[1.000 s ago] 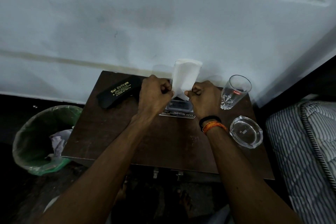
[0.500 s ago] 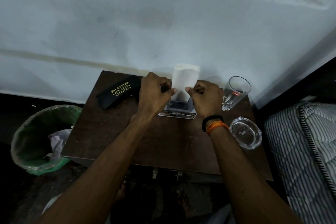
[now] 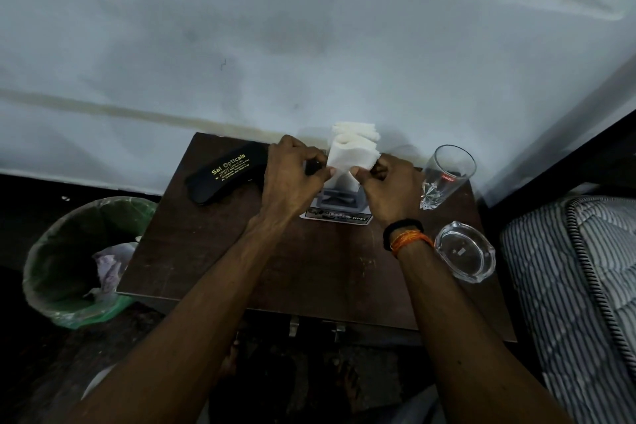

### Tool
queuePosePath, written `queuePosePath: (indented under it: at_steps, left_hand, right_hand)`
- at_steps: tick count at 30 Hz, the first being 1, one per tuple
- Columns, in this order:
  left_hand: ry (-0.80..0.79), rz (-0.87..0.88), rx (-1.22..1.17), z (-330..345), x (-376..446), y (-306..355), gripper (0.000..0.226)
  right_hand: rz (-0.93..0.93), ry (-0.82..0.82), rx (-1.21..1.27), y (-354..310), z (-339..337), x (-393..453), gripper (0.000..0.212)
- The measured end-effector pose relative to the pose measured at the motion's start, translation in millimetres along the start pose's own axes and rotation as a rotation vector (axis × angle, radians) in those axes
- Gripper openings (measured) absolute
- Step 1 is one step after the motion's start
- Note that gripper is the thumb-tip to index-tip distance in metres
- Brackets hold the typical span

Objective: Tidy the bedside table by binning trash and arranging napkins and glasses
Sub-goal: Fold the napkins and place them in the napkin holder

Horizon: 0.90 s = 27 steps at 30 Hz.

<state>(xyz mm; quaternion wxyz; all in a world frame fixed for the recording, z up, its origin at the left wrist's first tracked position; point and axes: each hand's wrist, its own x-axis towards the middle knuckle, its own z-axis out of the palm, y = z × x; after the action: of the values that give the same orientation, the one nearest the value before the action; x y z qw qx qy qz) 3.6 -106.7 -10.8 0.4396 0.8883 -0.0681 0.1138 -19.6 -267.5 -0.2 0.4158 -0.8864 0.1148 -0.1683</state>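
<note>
White napkins [image 3: 352, 151] stand upright in a grey napkin holder [image 3: 339, 205] at the back middle of the brown bedside table [image 3: 309, 268]. My left hand [image 3: 292, 175] pinches the napkins' left lower edge. From the other side, my right hand [image 3: 387, 189] pinches their right lower edge. The stack's top fans out into two bunches. A clear drinking glass [image 3: 445, 179] stands to the right of my right hand. A green-lined bin [image 3: 74, 262] with crumpled trash inside sits on the floor left of the table.
A black spectacle case [image 3: 227, 175] lies at the table's back left. A glass ashtray [image 3: 464, 251] sits near the right edge by my wrist. A striped mattress [image 3: 578, 303] borders the table on the right. The wall rises directly behind.
The napkins have dropped lower into the holder, and their top has spread into two bunches. Both hands stayed at the napkins' lower edges.
</note>
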Motion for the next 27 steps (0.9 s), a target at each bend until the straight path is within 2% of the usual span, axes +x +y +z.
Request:
queuePosePath:
  at_steps: [3, 8, 12, 16, 19, 23, 27]
  left_hand:
    - [-0.01, -0.003, -0.012, -1.2, -0.5, -1.2, 0.023]
    - [-0.032, -0.108, -0.039, -13.9, -1.6, -2.0, 0.058]
    - [-0.067, -0.293, -0.113, -24.9, -13.0, -9.1, 0.037]
    - [-0.141, -0.261, -0.123, -24.7, -27.4, -15.8, 0.017]
    - [-0.14, -0.253, -0.167, -23.1, -32.9, -13.9, 0.008]
    - [-0.127, -0.262, -0.193, -18.6, -34.4, -12.5, 0.009]
    - [-0.116, -0.282, -0.197, -13.5, -32.0, -12.6, 0.009]
  right_hand:
    - [0.006, -0.014, 0.001, 0.3, -1.5, 0.9, 0.021]
    - [0.049, -0.013, -0.045, -2.7, -13.3, 1.0, 0.022]
    - [0.199, -0.004, -0.147, 4.6, -22.6, -7.8, 0.034]
    - [0.324, -0.091, -0.206, 16.3, -29.0, -16.6, 0.051]
    - [0.338, -0.106, -0.179, 19.9, -29.4, -20.3, 0.039]
    - [0.316, -0.077, -0.13, 19.6, -29.0, -22.8, 0.02]
    - [0.311, -0.065, -0.093, 20.7, -29.7, -22.4, 0.017]
